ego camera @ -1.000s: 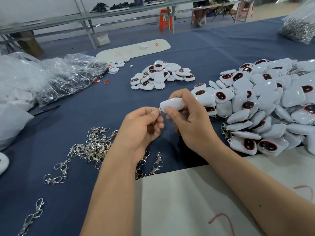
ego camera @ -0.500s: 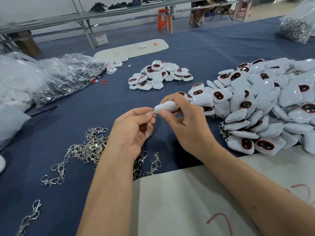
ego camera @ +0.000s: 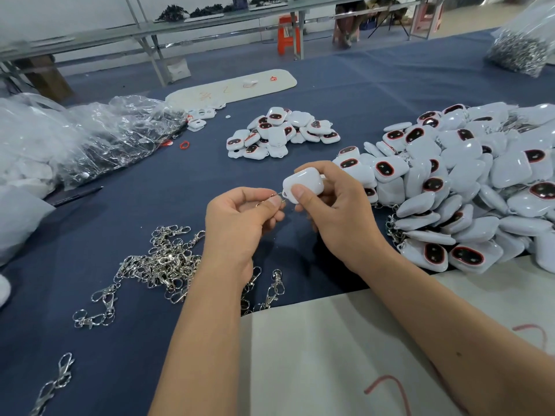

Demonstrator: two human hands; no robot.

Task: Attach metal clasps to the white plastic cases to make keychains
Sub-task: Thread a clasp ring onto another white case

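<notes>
Since previous frame, white case [ego camera: 303, 185] now turned broad side up. Right hand [ego camera: 336, 211] pinches it, thumb on top, above the blue table [ego camera: 375, 85]. Left hand [ego camera: 240, 217] pinches metal ring [ego camera: 277, 196] at case's left corner, fingers curled.

Bright even light; edges warped, perhaps blurred.

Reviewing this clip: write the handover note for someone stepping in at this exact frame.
Left hand: pinches a metal clasp by its ring.
Right hand: holds one white case, ring at its corner; whether it is threaded cannot be told.
Loose clasps lie left on the blue cloth.
Large pile of cases on the right shows clasps, likely finished.
Small pile ahead, apparently still to do.
</notes>
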